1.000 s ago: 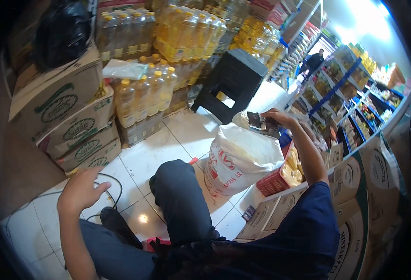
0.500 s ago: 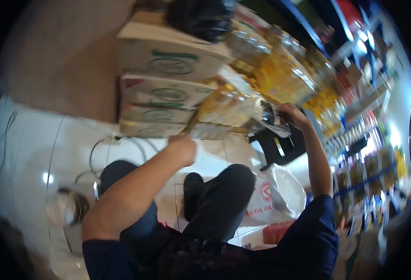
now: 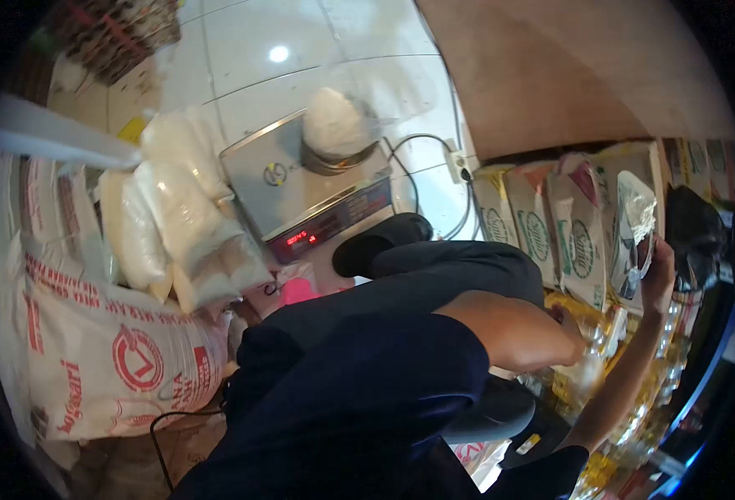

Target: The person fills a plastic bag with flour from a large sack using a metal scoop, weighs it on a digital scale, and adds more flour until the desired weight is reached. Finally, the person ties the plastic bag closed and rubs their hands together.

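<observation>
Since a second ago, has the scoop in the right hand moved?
Yes. The scoop in the right hand went from well clear of the stacked cartons to directly in front of them.

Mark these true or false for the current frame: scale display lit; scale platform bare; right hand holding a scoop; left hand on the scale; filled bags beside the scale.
1. The scale has its display lit red. True.
2. The scale platform is bare. False: a clear bag of white grains sits on it.
3. The right hand holds a metal scoop. True.
4. The left hand rests on the scale. False: it is well away from the scale, by the yellow oil bottles.
5. Filled clear bags lie right beside the scale. True.
</observation>
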Demonstrator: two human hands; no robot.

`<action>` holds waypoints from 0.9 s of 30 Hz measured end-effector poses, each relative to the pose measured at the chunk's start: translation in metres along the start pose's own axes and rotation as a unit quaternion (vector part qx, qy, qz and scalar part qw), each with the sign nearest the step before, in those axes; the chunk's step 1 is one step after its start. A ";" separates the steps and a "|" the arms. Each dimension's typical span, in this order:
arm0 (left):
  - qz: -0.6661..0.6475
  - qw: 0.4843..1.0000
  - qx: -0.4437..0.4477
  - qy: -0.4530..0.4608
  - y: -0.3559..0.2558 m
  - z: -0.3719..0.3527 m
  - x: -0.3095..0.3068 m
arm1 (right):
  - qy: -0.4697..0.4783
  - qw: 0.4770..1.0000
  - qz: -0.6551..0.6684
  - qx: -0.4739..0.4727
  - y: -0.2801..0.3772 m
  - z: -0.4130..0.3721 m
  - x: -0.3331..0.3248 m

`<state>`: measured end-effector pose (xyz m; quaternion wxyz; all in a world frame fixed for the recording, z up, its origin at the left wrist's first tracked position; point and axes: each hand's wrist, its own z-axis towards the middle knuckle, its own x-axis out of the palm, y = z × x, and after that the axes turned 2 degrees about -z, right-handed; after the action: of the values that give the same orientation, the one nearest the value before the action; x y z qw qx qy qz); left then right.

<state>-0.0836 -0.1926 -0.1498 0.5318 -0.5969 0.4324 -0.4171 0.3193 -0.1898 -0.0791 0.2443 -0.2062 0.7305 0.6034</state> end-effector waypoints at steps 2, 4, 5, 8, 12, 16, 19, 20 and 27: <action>-0.023 0.999 -0.025 -0.038 0.009 -0.002 0.012 | 0.063 0.997 0.023 -0.039 0.016 0.026 0.025; -0.010 0.999 -0.013 -0.047 0.013 -0.004 0.013 | 0.058 0.997 0.053 -0.029 0.038 0.042 0.057; 0.007 0.999 0.005 -0.041 0.011 -0.007 0.011 | 0.052 0.996 0.067 -0.024 0.047 0.048 0.071; 0.136 0.989 0.051 0.011 0.013 0.008 0.011 | 0.018 0.997 0.076 -0.028 0.069 0.064 0.104; 0.217 0.971 0.078 0.059 0.012 0.022 0.010 | 0.023 0.995 0.095 -0.011 0.081 0.090 0.116; 0.251 0.962 0.075 0.080 0.014 0.024 0.009 | -0.041 0.998 0.036 -0.020 0.117 0.089 0.160; 0.267 0.957 0.075 0.088 0.015 0.025 0.010 | -0.016 1.000 0.005 -0.024 0.145 0.084 0.192; 0.270 0.956 0.075 0.091 0.014 0.025 0.010 | -0.002 1.000 -0.017 -0.024 0.150 0.087 0.197; 0.296 0.946 0.082 0.104 0.013 0.027 0.012 | 0.050 0.947 -0.281 -0.144 0.187 0.099 0.240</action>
<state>-0.0553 -0.1973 -0.1649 0.6306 -0.3499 0.6066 -0.3344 0.0274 -0.0587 -0.0935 0.3355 -0.4661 0.5595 0.5976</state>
